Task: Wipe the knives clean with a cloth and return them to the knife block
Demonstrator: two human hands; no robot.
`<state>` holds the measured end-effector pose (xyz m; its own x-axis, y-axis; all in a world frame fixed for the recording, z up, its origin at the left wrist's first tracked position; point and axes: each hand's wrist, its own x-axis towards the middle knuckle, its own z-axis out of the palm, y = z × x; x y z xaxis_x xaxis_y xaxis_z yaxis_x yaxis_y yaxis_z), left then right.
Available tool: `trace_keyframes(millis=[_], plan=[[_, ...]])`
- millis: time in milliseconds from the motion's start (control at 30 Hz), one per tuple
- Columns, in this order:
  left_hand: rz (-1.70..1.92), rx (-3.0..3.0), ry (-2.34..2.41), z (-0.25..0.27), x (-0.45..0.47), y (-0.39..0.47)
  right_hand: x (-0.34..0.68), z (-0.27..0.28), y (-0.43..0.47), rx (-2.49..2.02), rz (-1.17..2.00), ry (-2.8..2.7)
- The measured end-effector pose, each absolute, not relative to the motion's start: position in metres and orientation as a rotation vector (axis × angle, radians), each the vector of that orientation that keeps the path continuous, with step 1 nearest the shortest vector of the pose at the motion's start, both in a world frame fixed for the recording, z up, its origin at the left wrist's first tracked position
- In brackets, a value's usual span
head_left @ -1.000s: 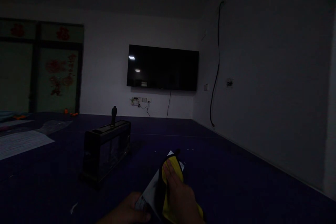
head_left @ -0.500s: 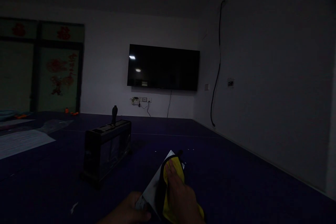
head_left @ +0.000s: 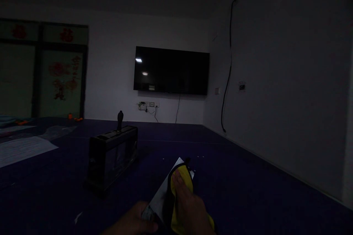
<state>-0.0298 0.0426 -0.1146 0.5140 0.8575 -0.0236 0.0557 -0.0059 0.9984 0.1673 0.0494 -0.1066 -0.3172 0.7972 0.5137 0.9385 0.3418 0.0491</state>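
In the head view my left hand (head_left: pixel 136 218) is closed round the near end of a knife (head_left: pixel 162 195), with the thumb on top. Its broad, shiny blade points up and away from me. My right hand (head_left: pixel 190 209) presses a yellow cloth (head_left: pixel 185 177) with black edging against the blade's face, the fingers lying together along it. Much of the blade is hidden under the cloth, and the knife's handle is hard to see in the dark. To the left stands a black knife block (head_left: pixel 110 158) with a single dark handle (head_left: pixel 120 120) sticking up from it.
The dark blue table (head_left: pixel 248 191) reaches to a white wall with a television (head_left: pixel 171 70). White sheets of paper (head_left: pixel 27 149) and clear plastic (head_left: pixel 57 132) lie at left. Small orange things (head_left: pixel 74 117) sit at the far edge. A white scrap (head_left: pixel 78 217) lies near my left hand.
The cloth and my right hand have shifted very slightly to the left on the blade. My left hand and the knife have hardly moved, and the knife block stays put.
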Motion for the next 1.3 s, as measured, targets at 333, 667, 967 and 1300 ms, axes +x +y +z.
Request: trace_keyframes(millis=[333,667,967,1300], plan=[[0.748,1.441,0.843,-0.12,-0.029,0.045,0.171,-0.115,0.06,-1.402,-0.581,-2.152],[0.768,1.423,0.753,-0.111,-0.026,0.037,0.182,-0.12,0.073,-1.366,-0.631,-1.989],[0.749,1.479,0.779,-0.121,-0.028,0.047,0.187,-0.12,0.074,-1.404,-0.496,-1.879],[0.815,1.463,0.798,-0.126,-0.028,0.043,0.188,-0.12,0.072,-1.405,-0.468,-1.866]])
